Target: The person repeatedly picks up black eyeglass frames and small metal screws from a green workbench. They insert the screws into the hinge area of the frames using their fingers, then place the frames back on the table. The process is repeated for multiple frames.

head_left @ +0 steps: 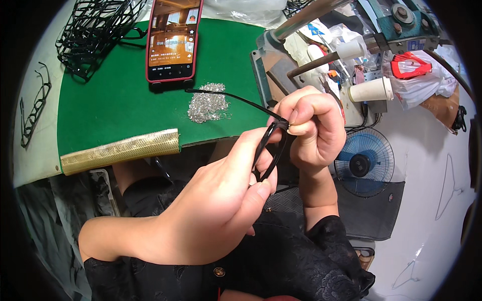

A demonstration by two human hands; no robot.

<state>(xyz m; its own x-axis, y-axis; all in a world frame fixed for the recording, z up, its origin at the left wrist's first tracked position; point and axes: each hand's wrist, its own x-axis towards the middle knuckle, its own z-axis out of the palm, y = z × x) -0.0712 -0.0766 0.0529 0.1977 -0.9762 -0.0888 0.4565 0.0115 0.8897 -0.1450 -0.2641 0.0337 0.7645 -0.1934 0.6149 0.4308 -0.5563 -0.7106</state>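
Note:
My left hand (221, 190) is closed round the front of a black eyeglass frame (266, 143), held up over my lap at the table's near edge. At the hinge corner, my right hand (316, 125) pinches the frame between thumb and fingers; anything small in that pinch is hidden. One temple arm stretches out to the left, its tip above a heap of tiny shiny metal bits (208, 104), probably screws, on the green mat (115, 100). Most of the lens rims are covered by my left fingers.
A tangled pile of black eyeglass frames (95, 35) lies far left, another pair (36, 106) below it. A red-cased phone (174, 42) stands behind the heap. A gold mesh strip (120, 150) lines the near edge. Right are a metal press (401, 22), paper cup (370, 89) and blue fan (362, 161).

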